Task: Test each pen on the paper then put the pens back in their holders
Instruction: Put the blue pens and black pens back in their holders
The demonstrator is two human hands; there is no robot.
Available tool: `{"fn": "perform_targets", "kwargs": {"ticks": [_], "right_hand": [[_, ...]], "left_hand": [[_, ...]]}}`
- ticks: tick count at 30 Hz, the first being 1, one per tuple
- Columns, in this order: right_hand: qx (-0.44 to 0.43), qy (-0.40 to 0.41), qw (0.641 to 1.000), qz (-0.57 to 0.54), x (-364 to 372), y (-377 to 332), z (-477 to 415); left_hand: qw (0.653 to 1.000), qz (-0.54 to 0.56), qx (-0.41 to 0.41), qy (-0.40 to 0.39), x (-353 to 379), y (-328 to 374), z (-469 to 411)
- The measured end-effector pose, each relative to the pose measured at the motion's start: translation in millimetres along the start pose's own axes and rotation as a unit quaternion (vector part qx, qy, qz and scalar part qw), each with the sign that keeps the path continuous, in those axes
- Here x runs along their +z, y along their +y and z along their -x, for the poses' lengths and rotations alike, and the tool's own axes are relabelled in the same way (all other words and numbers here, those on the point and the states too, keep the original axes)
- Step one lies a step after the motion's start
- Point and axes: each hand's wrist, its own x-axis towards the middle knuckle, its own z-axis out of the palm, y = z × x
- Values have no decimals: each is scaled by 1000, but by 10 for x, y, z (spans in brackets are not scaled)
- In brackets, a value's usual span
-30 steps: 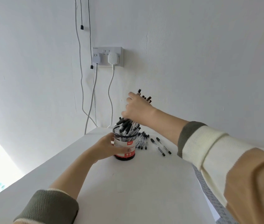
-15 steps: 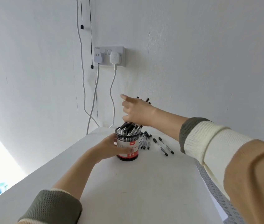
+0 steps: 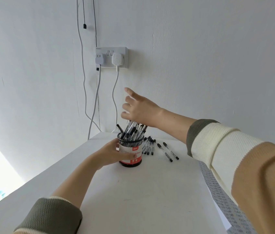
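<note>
A black mesh pen holder [image 3: 130, 153] with a red and white label stands on the white table [image 3: 133, 196]. My left hand [image 3: 112, 155] grips its side. Several black-capped pens [image 3: 131, 131] stick up out of the holder. My right hand [image 3: 138, 108] hovers just above their tops with fingers spread and straight, holding nothing. More pens [image 3: 148, 146] lie in a row on the table behind the holder, and two pens [image 3: 168, 152] lie apart to their right. A sheet of paper [image 3: 221, 196] covered in scribbles lies at the right, partly hidden by my right sleeve.
The table's far end meets a white wall. A double socket [image 3: 111, 59] with two plugs sits on the wall above, and white cables [image 3: 96, 102] hang down behind the table. The table's left edge drops off to the floor.
My right hand has lowered a bundle of pens into the holder and let go, its fingers now spread above them. My left hand keeps its grip on the holder.
</note>
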Motion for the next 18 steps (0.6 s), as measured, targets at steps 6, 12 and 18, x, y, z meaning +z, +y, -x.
{"fn": "perform_targets", "kwargs": {"ticks": [6,12,18], "right_hand": [[-45,60,991,-113,-42,-79,-121],[-29,33,944,-327,-168,-26,43],[158,66,914,-368,117,118,265]], "left_hand": [[1000,-14,-4,3,6,10,14],[998,47,36,-19,-26,64,29],[1000,4,26,2,31,29,8]]}}
